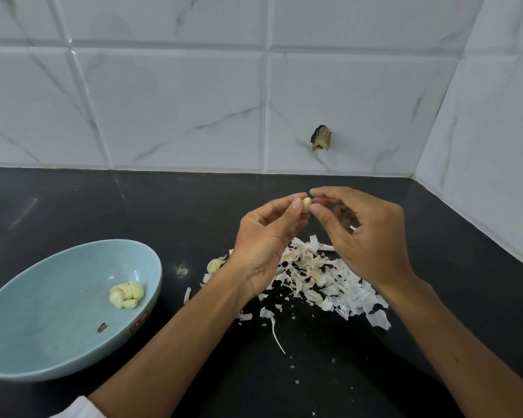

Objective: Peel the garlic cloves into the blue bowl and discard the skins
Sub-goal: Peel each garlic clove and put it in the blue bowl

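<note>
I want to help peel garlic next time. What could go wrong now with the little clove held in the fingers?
The left hand and right hand only pinch the clove, not over the blue bowl; it might slip and get lost in the skin pile. A second clove lies at the pile's edge and could get thrown away with the skins.

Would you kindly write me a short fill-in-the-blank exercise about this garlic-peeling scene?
1. The left hand and right hand together pinch one garlic ____.
2. The peeled cloves lie inside the ____ bowl.
3. The loose skins lie on the ____ countertop.
4. The bowl stands to the ____ of the skins.

Missing words: clove; blue; black; left.
</note>
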{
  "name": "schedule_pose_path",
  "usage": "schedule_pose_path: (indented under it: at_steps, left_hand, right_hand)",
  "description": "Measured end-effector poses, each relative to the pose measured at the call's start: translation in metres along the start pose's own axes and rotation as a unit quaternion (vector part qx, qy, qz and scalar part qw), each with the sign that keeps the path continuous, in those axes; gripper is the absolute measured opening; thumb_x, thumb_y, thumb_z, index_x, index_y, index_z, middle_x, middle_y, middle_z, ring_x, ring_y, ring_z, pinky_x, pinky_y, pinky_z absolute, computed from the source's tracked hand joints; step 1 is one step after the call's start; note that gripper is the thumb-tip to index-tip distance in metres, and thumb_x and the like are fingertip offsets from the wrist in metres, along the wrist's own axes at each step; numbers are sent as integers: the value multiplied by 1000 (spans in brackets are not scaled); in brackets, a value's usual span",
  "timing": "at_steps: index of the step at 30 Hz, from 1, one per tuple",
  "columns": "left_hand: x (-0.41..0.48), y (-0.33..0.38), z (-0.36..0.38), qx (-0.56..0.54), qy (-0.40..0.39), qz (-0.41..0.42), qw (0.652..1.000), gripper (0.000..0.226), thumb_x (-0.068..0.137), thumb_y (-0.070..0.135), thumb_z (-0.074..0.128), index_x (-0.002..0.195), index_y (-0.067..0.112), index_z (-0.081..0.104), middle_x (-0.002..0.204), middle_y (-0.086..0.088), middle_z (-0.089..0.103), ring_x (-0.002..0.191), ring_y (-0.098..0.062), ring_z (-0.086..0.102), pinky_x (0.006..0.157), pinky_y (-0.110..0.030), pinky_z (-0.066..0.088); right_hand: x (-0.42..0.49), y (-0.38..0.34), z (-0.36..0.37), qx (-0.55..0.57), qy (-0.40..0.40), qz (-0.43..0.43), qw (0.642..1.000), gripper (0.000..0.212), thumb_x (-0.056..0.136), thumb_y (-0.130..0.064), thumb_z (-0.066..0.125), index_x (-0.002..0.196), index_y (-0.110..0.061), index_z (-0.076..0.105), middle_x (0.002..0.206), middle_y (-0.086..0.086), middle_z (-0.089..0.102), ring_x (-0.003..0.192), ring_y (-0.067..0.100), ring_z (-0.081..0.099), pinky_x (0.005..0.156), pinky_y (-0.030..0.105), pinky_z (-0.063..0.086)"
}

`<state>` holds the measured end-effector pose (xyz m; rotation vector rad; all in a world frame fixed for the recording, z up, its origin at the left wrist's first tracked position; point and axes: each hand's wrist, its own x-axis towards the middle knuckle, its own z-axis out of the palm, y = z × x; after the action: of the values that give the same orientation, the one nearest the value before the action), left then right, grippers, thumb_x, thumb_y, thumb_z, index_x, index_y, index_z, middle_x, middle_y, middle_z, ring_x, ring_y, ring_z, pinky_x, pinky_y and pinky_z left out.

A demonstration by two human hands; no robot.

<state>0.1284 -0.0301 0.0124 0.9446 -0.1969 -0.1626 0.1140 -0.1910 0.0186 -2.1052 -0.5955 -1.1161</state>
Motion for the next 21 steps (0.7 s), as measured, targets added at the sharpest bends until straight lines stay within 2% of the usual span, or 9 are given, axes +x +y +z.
schedule_pose_path:
  at_steps: [10,17,21]
  left_hand:
    - [-2,-4,2,29,7,26,999,31,73,17,74,103,8,76,99,-5,78,93,-13,73,86,-21,57]
    - [-2,-6,2,68,10,54,996,29,75,20,75,102,9,77,102,-9,78,95,-17,72,87,-22,56]
    - [-4,-9,1,113,5,78,991,16,86,14,74,101,12,77,98,-6,79,90,-12,72,84,-22,55]
  right_hand:
    - [-3,-1,1,-3,55,-35,998,12,87,-14,82,98,-12,80,88,-6,77,74,4,71,63,27,58]
    - [-3,-3,2,21,50,-6,998,6,86,-14,82,91,-13,80,78,-7,75,63,8,68,57,25,53]
    - [-2,-2,2,8,43,12,999,5,85,-12,82,84,-11,76,75,-8,71,62,9,64,56,19,50]
